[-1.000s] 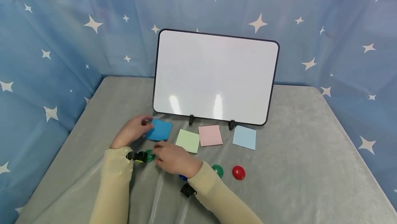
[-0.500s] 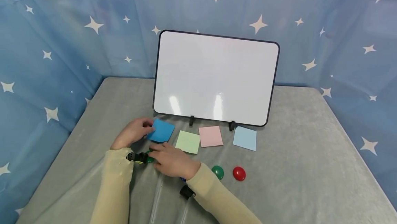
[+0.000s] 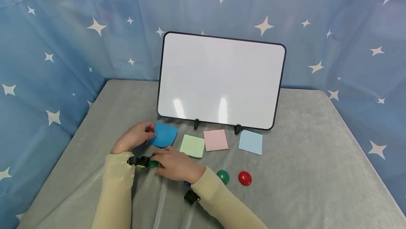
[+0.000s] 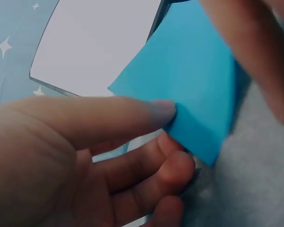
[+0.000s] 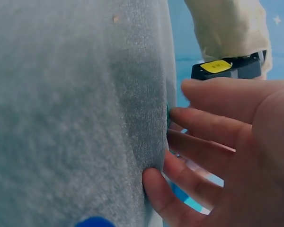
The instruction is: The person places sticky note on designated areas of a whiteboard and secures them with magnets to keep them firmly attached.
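Head view: left hand [image 3: 134,137] pinches blue paper square [image 3: 165,135] between thumb and fingers, sheet extending past the fingertips. Right hand [image 3: 179,165]: fingers loosely extended, slightly spread; green disc [image 3: 153,163] just beside their tips, contact cannot be told. Pale green square [image 3: 192,146] beyond and right of these fingers.

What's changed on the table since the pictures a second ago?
The right hand has edged left toward the leftmost green disc; any hold on it is unclear. The dark blue note in the left hand has shifted angle slightly; that grip stayed. The pink note, red disc and whiteboard stayed put.
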Available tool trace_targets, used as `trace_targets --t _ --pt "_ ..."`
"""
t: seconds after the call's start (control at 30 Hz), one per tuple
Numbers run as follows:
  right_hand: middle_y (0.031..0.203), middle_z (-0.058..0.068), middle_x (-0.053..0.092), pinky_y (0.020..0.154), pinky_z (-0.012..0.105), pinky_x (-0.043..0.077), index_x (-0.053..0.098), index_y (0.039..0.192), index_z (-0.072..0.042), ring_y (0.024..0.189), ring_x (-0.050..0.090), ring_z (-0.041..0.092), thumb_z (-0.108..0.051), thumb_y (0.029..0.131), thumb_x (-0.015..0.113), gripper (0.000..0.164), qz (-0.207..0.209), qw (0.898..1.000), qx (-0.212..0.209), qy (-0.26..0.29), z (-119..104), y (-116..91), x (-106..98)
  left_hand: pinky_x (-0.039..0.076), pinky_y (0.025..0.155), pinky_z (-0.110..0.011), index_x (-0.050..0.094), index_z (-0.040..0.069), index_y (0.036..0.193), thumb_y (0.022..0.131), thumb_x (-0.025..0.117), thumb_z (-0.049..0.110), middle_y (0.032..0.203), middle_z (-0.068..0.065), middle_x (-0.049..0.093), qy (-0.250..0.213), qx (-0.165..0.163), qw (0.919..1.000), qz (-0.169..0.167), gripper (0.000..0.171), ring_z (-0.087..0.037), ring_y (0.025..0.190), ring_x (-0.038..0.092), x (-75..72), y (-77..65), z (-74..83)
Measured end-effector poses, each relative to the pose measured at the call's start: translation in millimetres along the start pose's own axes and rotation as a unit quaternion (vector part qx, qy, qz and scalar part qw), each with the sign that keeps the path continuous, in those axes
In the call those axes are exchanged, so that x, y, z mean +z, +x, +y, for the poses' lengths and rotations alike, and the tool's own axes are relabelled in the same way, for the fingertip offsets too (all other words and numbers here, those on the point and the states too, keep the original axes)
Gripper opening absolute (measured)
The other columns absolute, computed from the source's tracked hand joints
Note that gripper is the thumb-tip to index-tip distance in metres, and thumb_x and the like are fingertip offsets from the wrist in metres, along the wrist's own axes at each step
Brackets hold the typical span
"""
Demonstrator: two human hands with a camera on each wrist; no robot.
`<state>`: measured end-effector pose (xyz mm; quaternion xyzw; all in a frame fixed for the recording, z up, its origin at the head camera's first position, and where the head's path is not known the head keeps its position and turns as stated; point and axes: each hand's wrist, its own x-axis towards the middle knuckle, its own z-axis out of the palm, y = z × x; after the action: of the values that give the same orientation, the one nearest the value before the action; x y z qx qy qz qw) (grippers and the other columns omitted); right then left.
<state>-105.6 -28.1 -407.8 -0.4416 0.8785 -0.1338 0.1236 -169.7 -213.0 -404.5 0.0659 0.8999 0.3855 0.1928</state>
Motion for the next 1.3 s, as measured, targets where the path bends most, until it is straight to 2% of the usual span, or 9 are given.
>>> trace_targets --t 0.13,0.27,0.43,0.57,0.7,0.87,1.0,1.13,1.3 --pt "0.127 -0.006 0.047 0.094 0.022 0.031 0.055 0.121 -0.019 0.115 0.041 0.011 -0.034 0.090 0.052 0.035 0.001 1.000 0.002 0.010 0.5 -0.6 1.4 0.037 0.061 -0.032 0.050 0.004 0.087 0.088 0.053 0.011 0.074 -0.008 0.053 0.009 0.019 0.9996 -0.020 0.009 -0.022 0.066 0.050 -1.5 -1.0 -1.7" --pt "0.122 -0.006 0.049 0.090 0.022 0.034 0.056 0.120 -0.021 0.110 0.042 0.012 -0.035 0.089 0.052 0.034 0.006 1.000 0.001 0.010 0.1 -1.2 1.6 0.037 0.060 -0.032 0.048 0.004 0.084 0.087 0.054 0.011 0.071 -0.007 0.052 0.001 0.017 0.9994 -0.029 0.010 -0.022 0.065 0.050 -2.4 -1.2 -3.4" --pt "0.114 -0.005 0.048 0.077 0.020 0.039 0.056 0.119 -0.024 0.098 0.042 0.012 -0.035 0.088 0.054 0.033 0.016 1.000 0.000 -0.015 -1.4 -2.2 3.5 0.037 0.060 -0.031 0.049 0.005 0.085 0.087 0.055 0.013 0.073 -0.006 0.052 0.001 0.012 0.9994 -0.033 0.011 -0.021 0.066 0.049 -3.4 -0.6 -5.4" --pt "0.107 -0.004 0.047 0.071 0.019 0.037 0.056 0.119 -0.024 0.088 0.039 0.011 -0.034 0.087 0.056 0.034 0.027 0.999 -0.008 -0.044 -3.3 -2.5 6.4 0.038 0.061 -0.032 0.050 0.003 0.086 0.088 0.055 0.013 0.074 -0.006 0.052 -0.005 0.013 0.9991 -0.040 0.011 -0.022 0.066 0.049 -5.2 -2.3 -6.4" --pt "0.103 -0.004 0.047 0.072 0.019 0.035 0.057 0.117 -0.024 0.086 0.039 0.011 -0.030 0.087 0.057 0.030 0.045 0.997 -0.018 -0.061 -4.6 -2.7 8.2 0.037 0.061 -0.032 0.051 0.002 0.086 0.087 0.055 0.013 0.073 -0.008 0.051 -0.014 0.011 0.9990 -0.042 0.012 -0.023 0.067 0.049 -7.4 -5.3 -5.1" --pt "0.113 -0.007 0.053 0.084 0.020 0.035 0.062 0.110 -0.022 0.096 0.046 0.011 -0.020 0.087 0.058 0.023 0.070 0.994 -0.028 -0.083 -7.3 -1.3 6.9 0.035 0.060 -0.032 0.048 0.003 0.081 0.087 0.055 0.015 0.069 -0.007 0.049 -0.008 0.023 0.9989 -0.041 0.015 -0.023 0.066 0.049 -6.6 -4.1 -5.4" --pt "0.109 -0.009 0.057 0.076 0.019 0.040 0.065 0.104 -0.022 0.091 0.049 0.011 -0.016 0.084 0.061 0.021 0.092 0.992 -0.017 -0.079 -9.2 0.3 8.1 0.036 0.060 -0.032 0.046 0.003 0.079 0.087 0.056 0.014 0.065 -0.005 0.046 -0.012 0.032 0.9984 -0.044 0.017 -0.022 0.063 0.049 -4.7 -1.8 -7.3" --pt "0.100 -0.008 0.057 0.069 0.017 0.041 0.065 0.099 -0.023 0.085 0.047 0.011 -0.020 0.081 0.066 0.019 0.096 0.992 -0.011 -0.081 -8.8 0.1 10.5 0.038 0.061 -0.032 0.050 0.001 0.088 0.087 0.057 0.015 0.070 -0.006 0.051 -0.021 0.026 0.9985 -0.044 0.015 -0.021 0.064 0.049 -4.8 -1.4 -7.3" --pt "0.097 -0.008 0.054 0.071 0.016 0.038 0.064 0.100 -0.023 0.082 0.046 0.009 -0.025 0.080 0.067 0.021 0.080 0.993 -0.020 -0.079 -8.1 0.9 10.8 0.040 0.064 -0.032 0.052 0.000 0.101 0.087 0.057 0.018 0.081 -0.008 0.055 -0.029 0.015 0.9986 -0.042 0.023 -0.021 0.069 0.051 -6.0 -3.1 -4.9"
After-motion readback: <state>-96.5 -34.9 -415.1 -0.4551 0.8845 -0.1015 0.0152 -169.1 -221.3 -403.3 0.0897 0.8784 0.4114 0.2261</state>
